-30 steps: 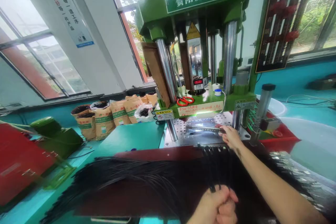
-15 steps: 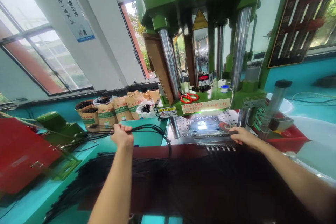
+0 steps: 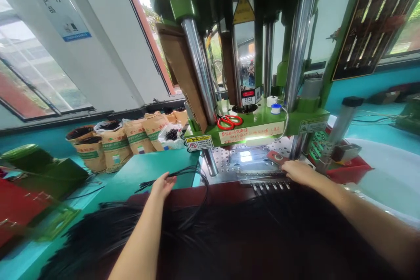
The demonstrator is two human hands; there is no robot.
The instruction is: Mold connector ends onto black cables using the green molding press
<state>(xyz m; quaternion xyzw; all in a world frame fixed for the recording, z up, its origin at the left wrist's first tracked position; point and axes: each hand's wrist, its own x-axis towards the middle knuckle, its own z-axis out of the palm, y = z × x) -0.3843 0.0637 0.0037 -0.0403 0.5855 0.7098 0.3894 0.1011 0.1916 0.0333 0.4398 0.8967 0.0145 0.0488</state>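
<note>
My left hand (image 3: 163,186) is over the front of the bench with its fingers curled round a bundle of thin black cables (image 3: 193,169). Their short ends stick out to the left, and the rest loops right and down onto a dark heap of cables (image 3: 98,227). At the press, my right hand (image 3: 297,171) grips the right end of a slotted metal bar (image 3: 259,175); its fingertips are partly hidden. Several silvery connector ends (image 3: 271,186) with cables stick out along the bar's front. A reddish block (image 3: 276,157) with a round part lies just behind that hand.
The green press (image 3: 236,127) has steel columns (image 3: 198,70) either side of its perforated plate (image 3: 221,159). Red-handled scissors (image 3: 229,121) and a blue-and-white spool (image 3: 276,108) lie on its ledge. Paper sacks (image 3: 113,146) stand at left, a white tub (image 3: 393,175) at right.
My left hand has moved slightly right and down, drawing the cable ends clear of the machine at left. My right hand stays at the bar's end. The view has shifted.
</note>
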